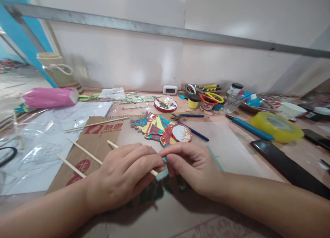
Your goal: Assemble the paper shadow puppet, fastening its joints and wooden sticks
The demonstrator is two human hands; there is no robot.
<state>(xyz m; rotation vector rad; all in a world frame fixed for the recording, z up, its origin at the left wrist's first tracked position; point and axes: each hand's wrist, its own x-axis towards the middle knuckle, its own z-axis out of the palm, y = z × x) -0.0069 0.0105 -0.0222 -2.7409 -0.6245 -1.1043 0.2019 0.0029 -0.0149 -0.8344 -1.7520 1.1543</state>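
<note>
Head view: the left hand (126, 172) is curled closed, palm down, gripping a slender wooden stick (154, 172) whose tip projects below its fingers. The right hand (193, 166) has thumb and index finger pinched together on a small teal piece (164, 159); most of the piece is hidden, so its shape cannot be told.

For sound handling, brace the fingertips of both hands against each other, as they meet here. Apply light, even pressure to the piece; a hard pinch could bend it. Angle the stick's free tip away from the right hand to avoid snagging.

Location: the teal piece sits at the right hand's fingertips, just beside the left hand's. The stick runs beneath the left hand's fingers. A jointed painted figure (152, 125) lies just beyond both hands; a red-rimmed lid (176, 132) of small gold-coloured parts lies directly beyond the right.
</note>
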